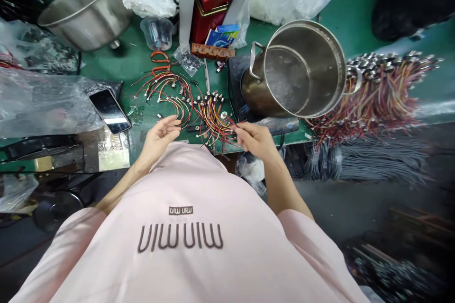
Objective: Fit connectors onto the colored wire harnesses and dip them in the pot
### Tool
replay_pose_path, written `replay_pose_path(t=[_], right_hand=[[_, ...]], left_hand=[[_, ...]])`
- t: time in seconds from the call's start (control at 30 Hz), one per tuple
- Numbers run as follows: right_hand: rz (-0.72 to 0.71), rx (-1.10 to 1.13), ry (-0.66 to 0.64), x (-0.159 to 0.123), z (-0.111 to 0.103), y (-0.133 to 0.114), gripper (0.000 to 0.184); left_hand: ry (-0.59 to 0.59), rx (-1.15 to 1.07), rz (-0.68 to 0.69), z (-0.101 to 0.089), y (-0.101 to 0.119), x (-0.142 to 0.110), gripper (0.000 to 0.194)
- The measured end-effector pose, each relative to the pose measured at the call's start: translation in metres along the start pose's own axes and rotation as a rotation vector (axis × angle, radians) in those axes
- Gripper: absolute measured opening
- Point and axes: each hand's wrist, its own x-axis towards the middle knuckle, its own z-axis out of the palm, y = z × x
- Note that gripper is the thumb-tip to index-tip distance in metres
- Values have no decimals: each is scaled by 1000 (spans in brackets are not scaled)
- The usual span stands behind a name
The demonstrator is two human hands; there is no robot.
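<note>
My left hand (159,136) is at the bench's front edge with fingers stretched and thumb apart, holding nothing that I can see. Just beyond its fingertips lies a loose bunch of red, yellow and black wires (168,87) with small metal ends. My right hand (255,138) is closed in a pinch on a thin red wire (232,122), whose far end is lost among others. Between the hands, a second bundle of wires (213,116) with metal-capped ends is spread on the green bench top (140,125).
A deep steel pot (256,92) stands to the right, a steel pan (90,14) at back left. A phone (110,110) and orange-handled scissors (160,59) lie leftward. Many wires with metal ends (384,94) are piled at right, above grey cables (373,158).
</note>
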Motion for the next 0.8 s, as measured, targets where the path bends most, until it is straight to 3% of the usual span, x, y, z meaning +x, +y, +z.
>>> replay_pose_path(t=[0.07, 0.13, 0.2, 0.3, 0.4, 0.57, 0.7, 0.8], right_hand=[[-77, -258, 165, 18, 2, 5, 33], [-68, -543, 263, 37, 8, 11, 35], [21, -777, 254, 53, 19, 20, 37], [146, -954, 95, 66, 41, 37, 36], [170, -986, 1, 67, 57, 51, 35], [89, -1001, 1, 60, 60, 54, 34], [-41, -970, 75, 55, 56, 43, 35], [-125, -861, 97, 51, 58, 34, 36]], left_hand=[[24, -6, -25, -3, 0, 0, 50], [37, -6, -52, -3, 0, -2, 50], [44, -6, -82, -3, -1, -4, 49], [40, -16, -134, -3, -3, -7, 48], [37, -11, -179, -8, -9, -10, 49], [99, 108, -208, -34, -36, -1, 48], [233, 438, -142, -63, -60, 24, 39], [265, 791, -105, -77, -66, 44, 30]])
